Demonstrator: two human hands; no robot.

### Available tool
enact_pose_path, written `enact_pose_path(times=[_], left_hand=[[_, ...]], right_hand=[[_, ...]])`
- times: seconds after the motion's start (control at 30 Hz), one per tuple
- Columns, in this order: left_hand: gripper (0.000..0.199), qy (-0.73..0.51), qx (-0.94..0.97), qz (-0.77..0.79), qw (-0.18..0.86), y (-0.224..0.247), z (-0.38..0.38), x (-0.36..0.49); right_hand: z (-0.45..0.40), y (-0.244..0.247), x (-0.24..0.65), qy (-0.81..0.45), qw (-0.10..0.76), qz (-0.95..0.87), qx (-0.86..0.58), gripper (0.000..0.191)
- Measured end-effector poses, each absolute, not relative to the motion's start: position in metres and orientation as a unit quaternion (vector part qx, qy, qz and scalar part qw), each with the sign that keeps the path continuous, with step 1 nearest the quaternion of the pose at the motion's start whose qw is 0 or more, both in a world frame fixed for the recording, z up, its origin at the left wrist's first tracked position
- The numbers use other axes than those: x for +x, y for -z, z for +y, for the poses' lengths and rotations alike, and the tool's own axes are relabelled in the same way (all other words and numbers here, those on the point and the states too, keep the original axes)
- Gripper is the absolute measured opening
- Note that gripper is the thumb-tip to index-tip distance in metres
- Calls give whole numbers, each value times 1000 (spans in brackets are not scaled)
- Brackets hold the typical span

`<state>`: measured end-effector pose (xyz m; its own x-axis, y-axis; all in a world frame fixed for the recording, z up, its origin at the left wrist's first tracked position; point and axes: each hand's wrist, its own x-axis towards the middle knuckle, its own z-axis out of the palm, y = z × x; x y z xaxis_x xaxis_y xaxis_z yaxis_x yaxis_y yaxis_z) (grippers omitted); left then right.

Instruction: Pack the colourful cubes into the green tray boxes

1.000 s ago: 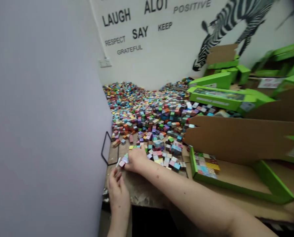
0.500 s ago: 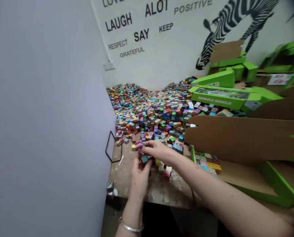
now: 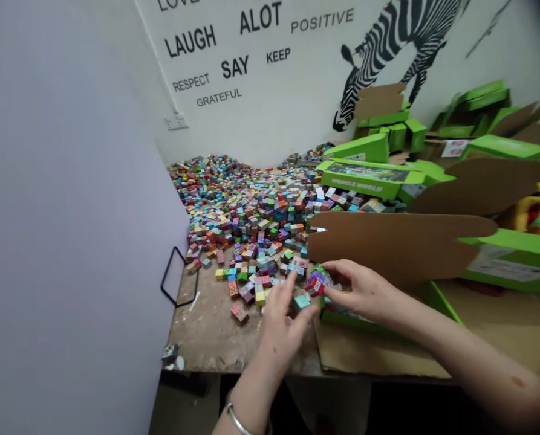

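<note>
My left hand (image 3: 281, 317) is over the front of the table, thumb and fingers around a small teal block (image 3: 302, 301). My right hand (image 3: 363, 291) pinches several small printed blocks together, among them a red block (image 3: 314, 286) with white markings and a purple block (image 3: 320, 276). It hovers at the left end of an open green-edged cardboard box (image 3: 446, 305), which partly shows blocks inside, below the hand. Loose blocks (image 3: 260, 296) lie just left of and behind my left hand, with a single pinkish block (image 3: 239, 313) nearer the front edge.
A large heap of coloured blocks (image 3: 251, 199) spreads back to the wall. Green printed boxes (image 3: 360, 178) and folded cardboard pile up at the right. A black wire frame (image 3: 174, 275) stands by the pale panel (image 3: 79, 241) on the left.
Both hands have moved right, from above the loose blocks toward the open box, carrying blocks. My hands have come apart a little. The view has turned to the right.
</note>
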<state>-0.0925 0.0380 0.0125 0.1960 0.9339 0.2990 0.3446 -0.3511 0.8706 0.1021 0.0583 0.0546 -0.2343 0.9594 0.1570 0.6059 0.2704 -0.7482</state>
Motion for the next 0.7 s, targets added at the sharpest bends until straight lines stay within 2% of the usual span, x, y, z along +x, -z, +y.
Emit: enact_pose_path(times=[0.1, 0.2, 0.33, 0.53, 0.7], left_hand=[[60, -406, 739, 435, 316, -18, 29, -61], [51, -407, 758, 435, 266, -16, 22, -43], [39, -398, 787, 414, 225, -10, 17, -33], [34, -398, 793, 400, 230, -8, 12, -20], [30, -420, 773, 412, 237, -9, 17, -19]], right_hand=[[44, -50, 117, -168, 281, -759, -563, 38], [33, -46, 127, -109, 273, -762, -577, 36], [22, -36, 141, -109, 290, -767, -562, 32], [12, -24, 156, -110, 293, -761, -569, 35], [16, -15, 184, -74, 247, -760, -597, 34]])
